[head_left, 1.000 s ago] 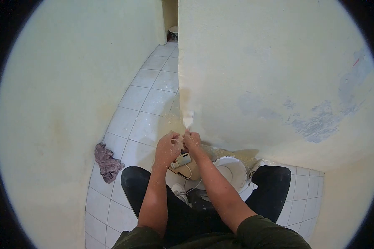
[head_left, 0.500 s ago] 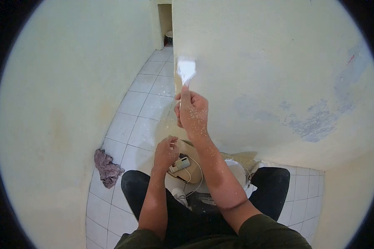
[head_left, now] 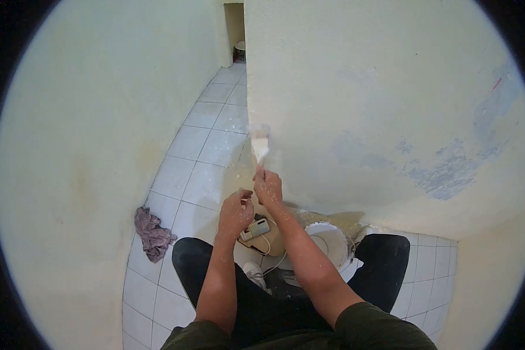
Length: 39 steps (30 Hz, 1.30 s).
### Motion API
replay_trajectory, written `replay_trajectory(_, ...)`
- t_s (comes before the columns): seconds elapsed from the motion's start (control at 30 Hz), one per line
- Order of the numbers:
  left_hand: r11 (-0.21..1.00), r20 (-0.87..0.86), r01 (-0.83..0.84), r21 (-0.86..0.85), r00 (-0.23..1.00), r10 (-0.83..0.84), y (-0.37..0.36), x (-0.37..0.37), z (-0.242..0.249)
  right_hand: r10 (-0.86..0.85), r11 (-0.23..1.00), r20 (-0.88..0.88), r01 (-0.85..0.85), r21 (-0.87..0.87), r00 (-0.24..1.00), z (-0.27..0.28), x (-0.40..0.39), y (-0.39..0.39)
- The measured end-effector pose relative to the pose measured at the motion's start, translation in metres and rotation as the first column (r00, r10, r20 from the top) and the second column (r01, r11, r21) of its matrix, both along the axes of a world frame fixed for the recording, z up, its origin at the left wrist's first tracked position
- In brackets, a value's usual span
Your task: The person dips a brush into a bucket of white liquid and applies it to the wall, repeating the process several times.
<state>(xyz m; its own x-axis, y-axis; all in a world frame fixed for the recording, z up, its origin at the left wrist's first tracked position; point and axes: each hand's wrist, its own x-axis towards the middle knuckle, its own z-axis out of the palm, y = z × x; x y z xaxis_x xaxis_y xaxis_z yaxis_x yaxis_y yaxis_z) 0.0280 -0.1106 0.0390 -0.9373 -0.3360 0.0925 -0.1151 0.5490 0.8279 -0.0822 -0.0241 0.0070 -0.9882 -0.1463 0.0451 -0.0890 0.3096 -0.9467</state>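
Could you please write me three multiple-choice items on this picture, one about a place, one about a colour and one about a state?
1. Where does the crumpled rag lie?
A. On the tiled floor beside the wall on the person's left
B. Inside the white bucket
C. Across the person's knee

2. What colour is the paste on the scraper blade?
A. Red
B. White
C. Black

3. What is the right hand doing?
A. Lying flat on the floor
B. Gripping the scraper with its blade pointing up at the wall corner
C. Holding the rag

Answers: 1 A, the rag sits on tiles at the foot of that wall. 2 B, the blade is coated white. 3 B, the fingers close round the handle while the left hand is closed just beside it.
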Motion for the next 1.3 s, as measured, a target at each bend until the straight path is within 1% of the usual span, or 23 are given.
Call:
replay_trajectory(0.03, 1.0, -0.009, 0.009, -0.002, 1.0, -0.009, -0.001, 0.001, -0.001, 0.011, 1.0, 0.139, -0.014, 0.015, 0.99, -0.011, 0.005, 0.003)
replay_trajectory(0.07, 1.0, -0.019, 0.019, -0.004, 1.0, -0.019, -0.002, 0.002, -0.003, 0.008, 0.998, 0.29, 0.011, -0.065, 0.957, -0.021, 0.009, 0.005)
replay_trajectory(0.13, 1.0, 0.008, 0.006, 0.024, 1.0, -0.006, -0.002, 0.003, -0.001, 0.041, 0.974, 0.564, 0.094, -0.208, 0.825, -0.044, 0.013, 0.01)
replay_trajectory(0.23, 1.0, 0.014, 0.004, 0.012, 1.0, -0.004, -0.003, 0.005, 0.001, -0.05, 0.968, 0.674, 0.203, -0.15, 0.737, -0.061, 0.014, 0.018)
replay_trajectory(0.3, 1.0, -0.004, 0.017, -0.006, 1.0, -0.017, -0.004, 0.005, 0.0, -0.041, 0.974, 0.53, 0.152, -0.167, 0.847, -0.06, 0.007, 0.021)
replay_trajectory(0.33, 1.0, -0.018, 0.025, -0.013, 1.0, -0.025, -0.005, 0.005, -0.002, -0.036, 0.977, 0.454, 0.126, -0.17, 0.89, -0.046, 0.006, 0.021)
replay_trajectory(0.37, 0.999, -0.031, 0.034, -0.019, 0.999, -0.034, -0.005, 0.004, -0.005, -0.007, 0.957, 0.466, 0.141, -0.253, 0.885, -0.032, 0.006, 0.022)
replay_trajectory(0.43, 1.0, 0.001, 0.018, 0.0, 1.0, -0.018, -0.001, 0.004, -0.001, 0.053, 0.891, 0.483, 0.176, -0.417, 0.874, 0.041, 0.012, 0.016)
replay_trajectory(0.5, 1.0, 0.007, 0.017, 0.012, 1.0, -0.017, 0.001, 0.002, 0.004, 0.042, 0.896, 0.381, 0.134, -0.424, 0.924, 0.08, 0.009, 0.005)
replay_trajectory(0.57, 0.999, -0.006, 0.026, 0.026, 1.0, -0.026, 0.002, 0.002, 0.006, 0.07, 0.852, 0.355, 0.129, -0.508, 0.932, 0.141, 0.02, -0.001)
replay_trajectory(0.63, 0.999, 0.01, 0.035, 0.024, 0.999, -0.035, 0.003, 0.001, 0.009, 0.07, 0.846, 0.191, 0.043, -0.531, 0.979, 0.179, 0.026, -0.004)
replay_trajectory(0.67, 0.999, 0.018, 0.039, 0.024, 0.999, -0.04, 0.003, 0.001, 0.01, 0.07, 0.844, 0.107, -0.002, -0.537, 0.992, 0.189, 0.028, -0.006)
replay_trajectory(0.73, 0.999, 0.007, 0.045, 0.026, 0.999, -0.045, 0.002, 0.001, 0.006, -0.036, 0.903, -0.143, -0.029, -0.43, 0.989, 0.198, 0.031, -0.009)
replay_trajectory(0.77, 0.999, -0.001, 0.047, 0.027, 0.999, -0.047, 0.001, 0.0, 0.003, -0.076, 0.928, -0.272, -0.031, -0.372, 0.959, 0.2, 0.031, -0.01)
replay_trajectory(0.87, 0.998, -0.04, 0.064, 0.025, 0.997, -0.063, -0.003, -0.002, -0.005, -0.057, 0.949, -0.277, -0.034, -0.313, 0.959, 0.181, 0.024, -0.016)
replay_trajectory(0.97, 0.999, -0.039, 0.046, 0.0, 0.998, -0.046, -0.002, -0.002, -0.002, -0.148, 0.988, -0.432, 0.109, -0.114, 0.89, 0.132, 0.009, -0.021)
replay_trajectory(1.07, 1.0, 0.013, 0.019, -0.004, 1.0, -0.019, -0.001, -0.001, 0.002, -0.087, 0.993, -0.227, 0.102, 0.056, 0.97, 0.082, 0.007, -0.02)
replay_trajectory(1.17, 1.0, 0.05, 0.006, 0.005, 0.999, -0.007, 0.0, -0.001, 0.01, -0.077, 0.981, -0.144, 0.1, 0.164, 0.987, 0.037, 0.012, -0.014)
replay_trajectory(1.3, 0.999, 0.018, 0.034, 0.021, 0.999, -0.035, -0.004, 0.0, 0.002, -0.075, 0.962, -0.054, 0.087, 0.258, 0.996, -0.034, 0.015, -0.005)
